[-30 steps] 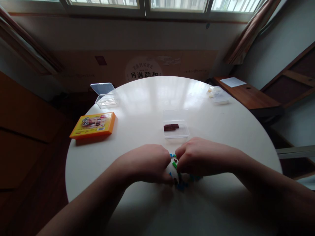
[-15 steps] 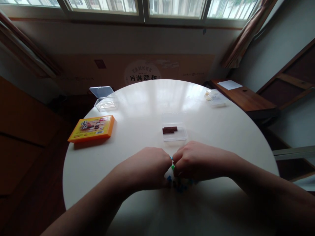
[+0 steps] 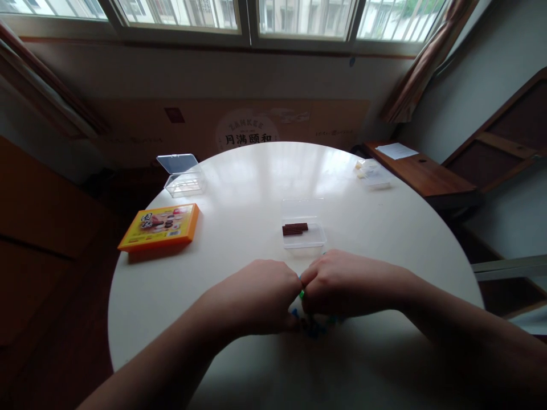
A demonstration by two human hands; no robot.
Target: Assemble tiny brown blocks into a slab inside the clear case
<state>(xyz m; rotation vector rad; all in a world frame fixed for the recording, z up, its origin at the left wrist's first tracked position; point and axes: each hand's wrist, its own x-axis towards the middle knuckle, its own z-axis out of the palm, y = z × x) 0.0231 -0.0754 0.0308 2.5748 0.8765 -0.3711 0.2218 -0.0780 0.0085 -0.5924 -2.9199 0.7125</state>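
My left hand (image 3: 267,296) and my right hand (image 3: 342,285) meet over the near middle of the table, fingers closed in a pinch. Between their fingertips a bit of a small green plastic piece (image 3: 302,294) shows, with a speck of blue above it; most of it is hidden by the fingers. Under the hands lies a pile of small blue and green pieces (image 3: 314,329), dark and blurred. Just beyond my hands stands an open clear plastic box (image 3: 314,234) holding brown studded strips (image 3: 294,229).
A yellow and orange box (image 3: 160,228) lies at the left edge of the round white table (image 3: 239,228). Behind it is another open clear box (image 3: 183,183). Far right sits a clear packet with pale pieces (image 3: 374,173); a wooden desk (image 3: 427,171) stands beyond.
My hands have drawn slightly closer together, and less of the green piece shows between them. The whole view has shifted a little.
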